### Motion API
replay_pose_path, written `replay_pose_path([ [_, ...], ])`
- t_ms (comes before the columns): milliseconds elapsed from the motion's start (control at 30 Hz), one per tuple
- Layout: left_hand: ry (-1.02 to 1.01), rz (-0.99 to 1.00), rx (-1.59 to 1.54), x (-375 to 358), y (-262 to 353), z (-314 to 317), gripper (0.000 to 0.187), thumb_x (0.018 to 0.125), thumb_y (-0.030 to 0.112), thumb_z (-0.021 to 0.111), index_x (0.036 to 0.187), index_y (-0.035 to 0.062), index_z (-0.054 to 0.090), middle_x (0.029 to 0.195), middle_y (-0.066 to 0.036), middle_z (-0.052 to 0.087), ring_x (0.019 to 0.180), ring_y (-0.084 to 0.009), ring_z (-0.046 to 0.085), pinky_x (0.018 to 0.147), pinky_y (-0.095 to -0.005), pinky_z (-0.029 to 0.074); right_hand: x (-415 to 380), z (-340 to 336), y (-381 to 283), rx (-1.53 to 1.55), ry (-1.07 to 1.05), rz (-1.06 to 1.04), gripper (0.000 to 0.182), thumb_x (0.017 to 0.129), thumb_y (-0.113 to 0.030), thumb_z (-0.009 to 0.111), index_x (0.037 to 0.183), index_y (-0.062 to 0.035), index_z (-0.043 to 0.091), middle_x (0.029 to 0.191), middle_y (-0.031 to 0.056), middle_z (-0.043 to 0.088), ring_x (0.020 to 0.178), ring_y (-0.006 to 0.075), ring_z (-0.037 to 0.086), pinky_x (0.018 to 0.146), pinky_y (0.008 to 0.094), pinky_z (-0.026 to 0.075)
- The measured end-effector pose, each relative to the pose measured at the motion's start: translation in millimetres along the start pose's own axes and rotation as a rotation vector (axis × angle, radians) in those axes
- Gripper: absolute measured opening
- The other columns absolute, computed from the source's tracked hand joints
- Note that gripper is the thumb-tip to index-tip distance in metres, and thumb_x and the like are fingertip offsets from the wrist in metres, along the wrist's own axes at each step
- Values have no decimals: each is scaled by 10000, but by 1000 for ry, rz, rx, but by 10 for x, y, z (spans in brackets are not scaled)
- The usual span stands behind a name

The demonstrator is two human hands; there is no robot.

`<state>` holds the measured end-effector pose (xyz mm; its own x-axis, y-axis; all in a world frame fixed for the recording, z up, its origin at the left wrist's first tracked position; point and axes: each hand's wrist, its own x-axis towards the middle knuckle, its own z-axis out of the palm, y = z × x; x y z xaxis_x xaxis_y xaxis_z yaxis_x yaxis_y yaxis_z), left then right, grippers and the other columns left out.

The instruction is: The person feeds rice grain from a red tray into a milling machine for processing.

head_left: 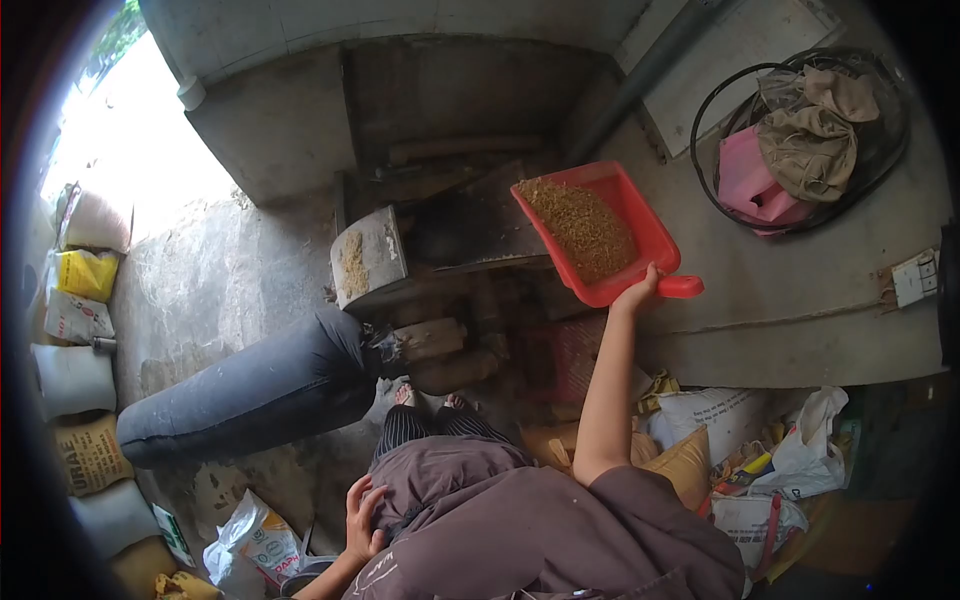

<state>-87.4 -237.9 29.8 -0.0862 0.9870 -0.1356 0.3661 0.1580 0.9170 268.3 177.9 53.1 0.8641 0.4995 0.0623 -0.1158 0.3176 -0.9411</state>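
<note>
My right hand (638,290) is closed around the handle end of a red dustpan-like scoop (655,225), held out in front of me. A heap of yellow-brown grain or husks (585,225) fills much of the scoop. To its left is a dark trough-like surface (480,225), and beside that a pale metal chute (385,255) with a little grainy material on it. My left hand (364,515) rests near my waist against my brown shirt, its fingers bent but apart, with nothing visible in it.
A long dark fabric tube (250,390) extends left from the machine. Filled sacks (75,380) line the left wall. More bags (705,415) lie at the right. A hoop with cloths (815,150) hangs at the upper right, above a wall socket (914,278).
</note>
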Motion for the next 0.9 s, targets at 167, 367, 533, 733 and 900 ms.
replay_pose_path([
  [167,-47,-1,61,-139,20,26,779,748,677,352,1162,40,526,1267,-241,351,1126,-376,404,947,-466,321,-38,1,-116,27,1,57,135,769,-148,560,779,-33,490,821,61,527,737,183,534,678,343,456],
  [367,-31,-32,132,-132,98,104,843,733,726,309,1202,52,498,1316,-244,305,1220,-389,303,996,-487,240,-24,8,-128,27,3,40,145,760,-143,563,793,-14,505,833,84,551,759,200,552,690,357,466],
  [533,-39,-53,53,-142,61,146,848,730,724,300,1207,52,497,1321,-248,303,1227,-389,286,1005,-493,209,-3,5,-135,-10,-19,24,166,750,-147,577,792,-2,509,842,94,555,758,206,556,690,358,468],
  [733,-58,-12,55,-120,37,154,830,733,710,307,1190,49,513,1317,-250,313,1216,-393,294,1002,-503,195,-11,27,-147,-11,-44,13,165,750,-142,579,775,3,505,830,90,554,749,204,557,683,360,468],
  [900,-75,-1,66,-110,62,158,819,739,703,301,1174,48,527,1309,-252,324,1201,-395,307,998,-503,197,8,21,-102,-45,-24,-16,162,758,-145,577,777,-4,501,835,87,551,750,203,550,696,357,464],
])
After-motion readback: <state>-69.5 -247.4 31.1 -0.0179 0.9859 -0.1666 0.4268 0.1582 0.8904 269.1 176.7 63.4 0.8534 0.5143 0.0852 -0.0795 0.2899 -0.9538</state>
